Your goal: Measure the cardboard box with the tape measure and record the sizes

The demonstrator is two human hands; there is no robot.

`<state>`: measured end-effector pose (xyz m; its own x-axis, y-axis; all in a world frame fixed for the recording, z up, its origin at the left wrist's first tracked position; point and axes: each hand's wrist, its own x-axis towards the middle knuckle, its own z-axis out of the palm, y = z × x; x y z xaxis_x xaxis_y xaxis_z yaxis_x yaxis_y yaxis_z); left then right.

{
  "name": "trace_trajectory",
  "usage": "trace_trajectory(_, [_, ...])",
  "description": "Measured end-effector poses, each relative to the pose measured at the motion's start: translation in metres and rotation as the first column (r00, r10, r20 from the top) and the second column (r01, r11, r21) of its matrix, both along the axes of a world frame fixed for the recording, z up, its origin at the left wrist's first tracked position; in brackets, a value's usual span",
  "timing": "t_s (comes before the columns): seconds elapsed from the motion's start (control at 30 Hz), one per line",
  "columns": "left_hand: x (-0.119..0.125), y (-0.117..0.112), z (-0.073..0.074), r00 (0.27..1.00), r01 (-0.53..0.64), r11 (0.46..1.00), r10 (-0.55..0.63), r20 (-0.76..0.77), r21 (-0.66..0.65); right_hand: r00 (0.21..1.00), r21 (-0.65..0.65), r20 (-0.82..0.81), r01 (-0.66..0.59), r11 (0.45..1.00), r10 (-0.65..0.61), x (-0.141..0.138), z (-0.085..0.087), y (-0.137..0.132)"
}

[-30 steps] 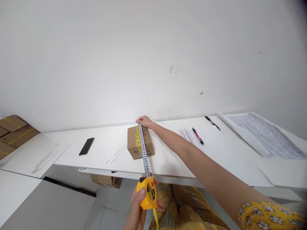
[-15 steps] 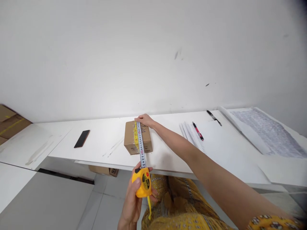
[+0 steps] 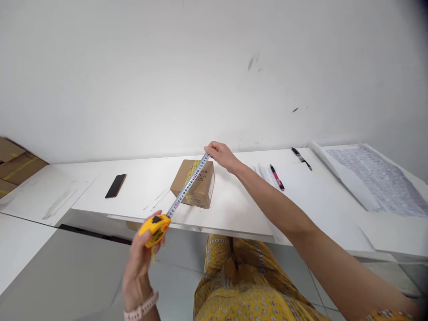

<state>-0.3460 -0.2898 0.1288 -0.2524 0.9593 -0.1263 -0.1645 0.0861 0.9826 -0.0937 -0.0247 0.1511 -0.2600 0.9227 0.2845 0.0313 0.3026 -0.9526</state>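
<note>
A yellow tape measure (image 3: 156,231) is gripped in my left hand (image 3: 138,258), in front of the white desk's edge. Its numbered blade slants up and to the right across a small cardboard box (image 3: 180,178). My right hand (image 3: 221,155) pinches the blade's far end, just past the box's back right corner. The box has yellow tape over its top and dark handwriting on it. It sits slightly turned on the desk, and neither hand touches it. The blade's tip is hidden by my right fingers.
On the white desk (image 3: 234,220), a black phone (image 3: 115,186) lies to the left. To the right are a spiral notebook (image 3: 265,174), a red pen (image 3: 277,177), a black pen (image 3: 301,158) and written sheets (image 3: 374,178). More cardboard boxes (image 3: 20,165) stand far left, and a wall rises behind.
My left hand has moved left and up with the tape measure. My right hand has lifted off the box and shifted right. The blade now lies diagonally, and the box has turned slightly.
</note>
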Motion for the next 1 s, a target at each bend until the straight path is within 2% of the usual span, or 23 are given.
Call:
trace_trajectory(0.1, [-0.048,0.028,0.023,0.997,0.037,0.996,-0.031,-0.076,0.079,0.991,-0.093,-0.107,-0.089,0.992,0.079,0.028,0.001,-0.048])
trace_trajectory(0.2, [-0.079,0.078,0.041,0.999,0.008,0.992,-0.004,-0.037,0.122,0.976,-0.159,-0.168,-0.164,0.974,0.137,0.035,-0.017,-0.092])
trace_trajectory(0.27, [-0.084,0.117,0.047,0.999,-0.034,0.995,0.03,0.041,0.097,0.972,-0.184,-0.202,-0.155,0.971,0.117,0.029,-0.035,-0.11])
trace_trajectory(0.33, [-0.08,0.151,0.046,0.995,-0.031,0.998,0.026,0.097,0.055,0.969,-0.204,-0.242,-0.095,0.974,0.043,0.018,-0.051,-0.116])
trace_trajectory(0.4, [-0.071,0.176,0.039,0.993,-0.022,0.999,0.018,0.118,0.033,0.96,-0.227,-0.28,-0.04,0.973,-0.025,0.006,-0.064,-0.115])
trace_trajectory(0.47, [-0.063,0.19,0.028,0.991,-0.012,1.0,0.01,0.131,0.015,0.955,-0.246,-0.293,-0.031,0.969,-0.044,-0.003,-0.072,-0.112])
trace_trajectory(0.67, [-0.042,0.193,0.002,0.98,-0.009,1.0,0.01,0.198,-0.003,0.97,-0.251,-0.242,-0.062,0.966,0.0,-0.026,-0.076,-0.109])
trace_trajectory(0.87, [-0.02,0.184,0.001,0.959,-0.083,0.996,0.074,0.272,0.019,0.971,-0.268,-0.237,-0.038,0.963,-0.027,-0.035,-0.079,-0.102])
trace_trajectory(1.0, [0.001,0.164,-0.001,0.936,-0.201,0.978,0.175,0.306,0.053,0.981,-0.307,-0.173,-0.136,0.942,0.085,-0.015,-0.073,-0.088])
